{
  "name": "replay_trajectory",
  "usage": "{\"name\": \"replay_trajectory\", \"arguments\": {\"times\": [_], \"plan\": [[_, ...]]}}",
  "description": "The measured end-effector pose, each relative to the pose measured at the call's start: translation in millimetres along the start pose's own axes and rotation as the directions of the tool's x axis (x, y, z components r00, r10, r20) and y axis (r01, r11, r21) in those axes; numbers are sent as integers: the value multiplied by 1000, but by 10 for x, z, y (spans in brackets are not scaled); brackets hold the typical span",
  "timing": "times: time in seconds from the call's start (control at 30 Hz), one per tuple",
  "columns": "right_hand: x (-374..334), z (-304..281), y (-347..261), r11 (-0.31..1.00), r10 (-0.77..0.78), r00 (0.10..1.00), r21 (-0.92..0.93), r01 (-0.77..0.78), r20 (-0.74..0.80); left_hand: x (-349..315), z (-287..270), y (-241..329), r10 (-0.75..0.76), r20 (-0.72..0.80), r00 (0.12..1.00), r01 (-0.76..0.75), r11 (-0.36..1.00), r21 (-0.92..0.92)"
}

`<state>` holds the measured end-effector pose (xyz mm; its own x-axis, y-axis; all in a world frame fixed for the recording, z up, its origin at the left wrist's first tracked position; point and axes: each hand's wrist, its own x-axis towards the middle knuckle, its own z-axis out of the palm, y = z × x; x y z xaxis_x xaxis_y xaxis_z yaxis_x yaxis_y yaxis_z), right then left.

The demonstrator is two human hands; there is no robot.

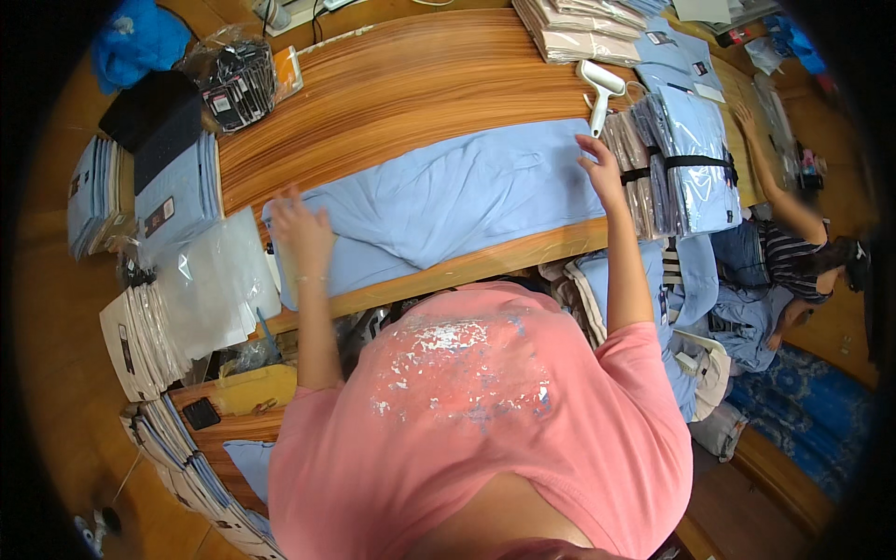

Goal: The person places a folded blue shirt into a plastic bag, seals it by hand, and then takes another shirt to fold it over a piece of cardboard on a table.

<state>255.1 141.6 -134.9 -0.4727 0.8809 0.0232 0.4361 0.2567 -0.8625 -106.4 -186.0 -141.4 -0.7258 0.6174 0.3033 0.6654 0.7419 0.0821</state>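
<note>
Left grip — at cloth edge

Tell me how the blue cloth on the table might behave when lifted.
The blue cloth would probably hang floppy, given the soft wrinkles across it. It seems likely light for its size, lying thin on the table.

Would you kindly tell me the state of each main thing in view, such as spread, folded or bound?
Blue garment: spread on the table, wrinkled.
Left hand: open, blurred, at the garment's left end.
Right hand: fingers loosely curled, holding nothing visible, at its right end.
White lint roller: lying down, not held.
Light blue bagged stack: bound by a black strap.
Beige pile: folded, in clear bags.
Blue plastic bag: crumpled.
</note>
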Motion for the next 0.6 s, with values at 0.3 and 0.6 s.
{"name": "replay_trajectory", "arguments": {"times": [0.3, 0.6], "plan": [[33, -234, 462, 850, 275, 961, -470, -239, 9, -606, 174, 2399, 722, 39, 691, -571, 578, -583], [-133, -159, -573, 961, -150, 722, -70, 266, 676, -434, 135, 2458, 483, 570, 665, 723, -225, -653]]}}
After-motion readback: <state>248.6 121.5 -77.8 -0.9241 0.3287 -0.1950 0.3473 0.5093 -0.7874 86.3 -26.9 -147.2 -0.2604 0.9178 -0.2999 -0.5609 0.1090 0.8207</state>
